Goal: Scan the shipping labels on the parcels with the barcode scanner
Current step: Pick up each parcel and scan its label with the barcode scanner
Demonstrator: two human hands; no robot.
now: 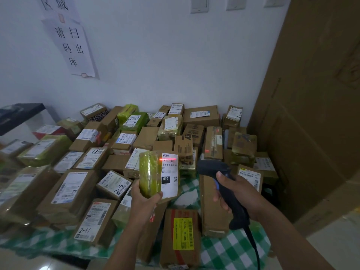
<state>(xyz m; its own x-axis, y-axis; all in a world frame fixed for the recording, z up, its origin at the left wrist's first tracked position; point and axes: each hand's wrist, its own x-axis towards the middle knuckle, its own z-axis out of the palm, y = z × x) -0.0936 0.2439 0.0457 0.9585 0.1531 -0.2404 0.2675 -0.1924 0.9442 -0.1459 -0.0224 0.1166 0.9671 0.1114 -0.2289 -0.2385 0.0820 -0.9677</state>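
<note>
- The green parcel [149, 172] is held upright off the worktop [233, 248]. Its lower end is gripped between the thumb and fingers [155, 195] of the left hand [145, 199].
- The shipping label [169, 178] is left uncovered above those fingers and is turned toward the scanner, presumably so that nothing blocks the barcode.
- The barcode scanner [209, 168] is clasped by its handle in the right hand [235, 193], with the fingers wrapped round the grip. The head projects beyond the fingertips toward the label. Whether the trigger is pressed cannot be told.
- A red scan line [168, 159] is seen across the barcode at the label's top, well above the left fingers. The aim is judged good.
- The other parcels [72, 191] are heaped on the worktop beyond and below both hands.
</note>
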